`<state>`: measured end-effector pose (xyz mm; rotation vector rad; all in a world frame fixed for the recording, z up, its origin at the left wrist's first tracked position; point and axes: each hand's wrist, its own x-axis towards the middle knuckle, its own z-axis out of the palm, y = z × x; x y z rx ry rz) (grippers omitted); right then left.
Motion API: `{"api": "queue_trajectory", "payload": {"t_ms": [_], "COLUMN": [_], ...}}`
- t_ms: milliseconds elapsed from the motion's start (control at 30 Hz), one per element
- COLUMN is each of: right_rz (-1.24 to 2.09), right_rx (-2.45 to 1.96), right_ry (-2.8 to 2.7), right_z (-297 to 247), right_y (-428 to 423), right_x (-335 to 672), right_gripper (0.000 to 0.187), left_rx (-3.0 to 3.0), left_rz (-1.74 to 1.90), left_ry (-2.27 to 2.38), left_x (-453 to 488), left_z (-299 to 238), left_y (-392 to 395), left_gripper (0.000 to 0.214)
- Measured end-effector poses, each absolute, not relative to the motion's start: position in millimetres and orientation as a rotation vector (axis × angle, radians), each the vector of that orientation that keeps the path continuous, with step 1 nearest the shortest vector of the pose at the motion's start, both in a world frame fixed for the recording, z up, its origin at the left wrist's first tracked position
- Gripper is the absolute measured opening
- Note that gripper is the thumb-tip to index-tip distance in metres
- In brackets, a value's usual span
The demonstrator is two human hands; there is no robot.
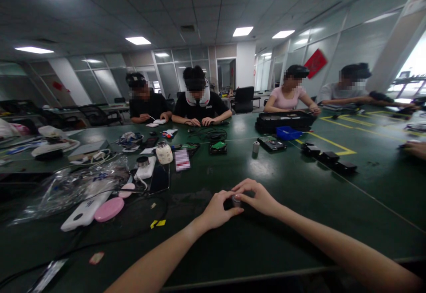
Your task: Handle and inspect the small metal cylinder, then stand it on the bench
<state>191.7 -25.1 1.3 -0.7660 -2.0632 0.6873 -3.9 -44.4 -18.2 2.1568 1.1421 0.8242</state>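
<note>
My left hand and my right hand meet over the dark green table, just in front of me. Both hands are closed in a pinch around a small grey cylindrical object that stands between their fingertips. Most of that object is hidden by my fingers, so I cannot make out what it is. A similar small grey cylinder stands alone farther out on the table.
To my left lie clear plastic bags, a white device, a pink disc, cables and a phone. Circuit boards, black trays, a blue bin and small black boxes sit farther off. Several people work opposite.
</note>
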Motion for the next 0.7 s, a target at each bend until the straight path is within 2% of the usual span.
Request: {"api": "queue_trajectory", "payload": {"t_ms": [200, 300, 467, 700], "right_rz": [0.623, 0.721, 0.763, 0.702], "right_rx": [-0.845, -0.832, -0.746, -0.743], "right_ry": [-1.964, -1.939, -2.178, -2.173], "right_z": [3.9, 5.4, 7.4, 0.3], "right_y": [-19.1, -17.8, -22.3, -23.0], "right_x": [201.9, 207.9, 205.6, 195.9], "right_gripper": [0.036, 0.026, 0.029, 0.019], "left_rx": [2.134, 2.137, 2.146, 2.128], "left_rz": [0.827, 0.820, 0.807, 0.828], "left_ry": [1.140, 1.127, 1.156, 1.149], "left_x": [-4.6, -4.0, -3.1, -3.6], "left_z": [-16.3, -15.1, -13.4, -16.8], "left_y": [-45.3, -45.4, -46.2, -45.1], "left_gripper": [0.041, 0.042, 0.036, 0.041]}}
